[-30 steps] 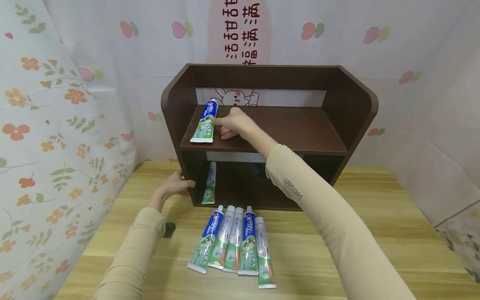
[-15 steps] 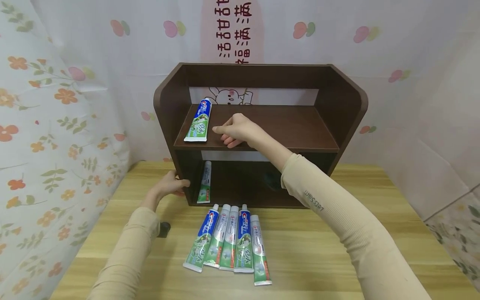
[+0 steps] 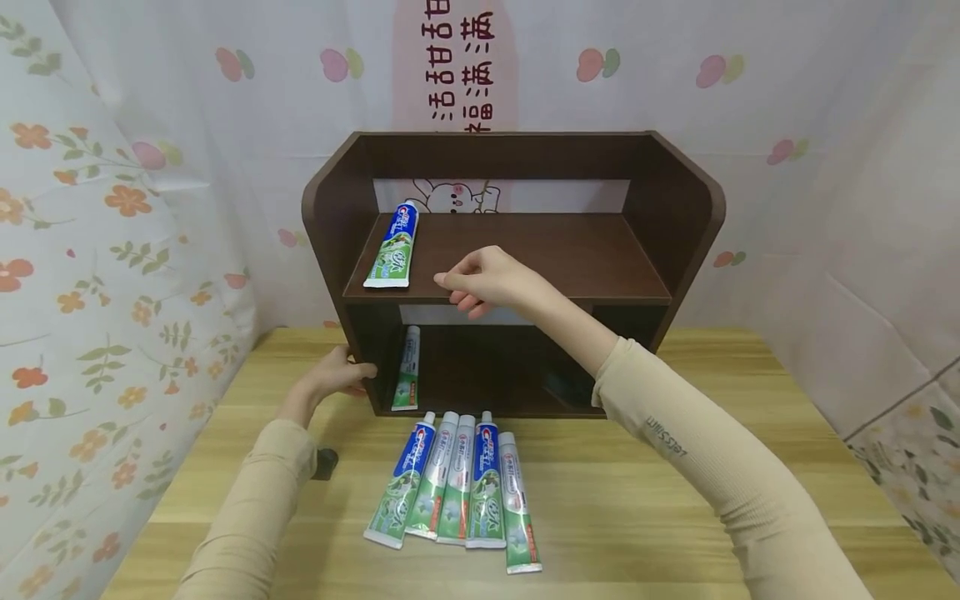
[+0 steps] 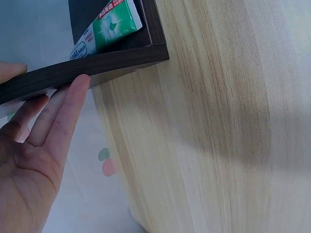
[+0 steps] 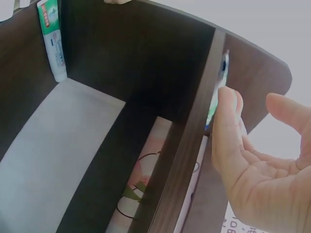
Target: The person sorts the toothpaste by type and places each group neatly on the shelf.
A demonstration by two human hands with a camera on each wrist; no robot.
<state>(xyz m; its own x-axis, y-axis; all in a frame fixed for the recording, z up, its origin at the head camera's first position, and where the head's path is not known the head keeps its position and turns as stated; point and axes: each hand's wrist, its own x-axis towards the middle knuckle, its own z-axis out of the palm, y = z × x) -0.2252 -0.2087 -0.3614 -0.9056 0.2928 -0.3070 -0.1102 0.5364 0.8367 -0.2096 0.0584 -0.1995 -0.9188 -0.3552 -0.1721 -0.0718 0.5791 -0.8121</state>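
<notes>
My left hand [image 3: 334, 372] grips the left side panel of a dark brown two-tier shelf [image 4: 116, 62], thumb on one face and fingers on the other. My right hand [image 3: 491, 282] holds nothing; it hovers at the upper tier's front edge, its fingers loosely bent and its thumb apart from them in the right wrist view. Left of it, a blue-and-green toothpaste tube [image 3: 393, 247] lies on the upper tier, cap toward the back. Below, a silver-and-green toothpaste tube [image 3: 407, 368] lies on the lower tier against the left wall.
Several toothpaste tubes [image 3: 453, 479] lie fanned side by side on the wood-grain table [image 3: 637, 500], just before the shelf. A small black object [image 3: 326, 463] is by the left sleeve. Patterned curtains [image 3: 120, 250] hang behind and at both sides.
My right hand has let go of the blue-and-green toothpaste tube and drawn back, right and toward the front edge. The left hand keeps its grip. The head view has shifted slightly.
</notes>
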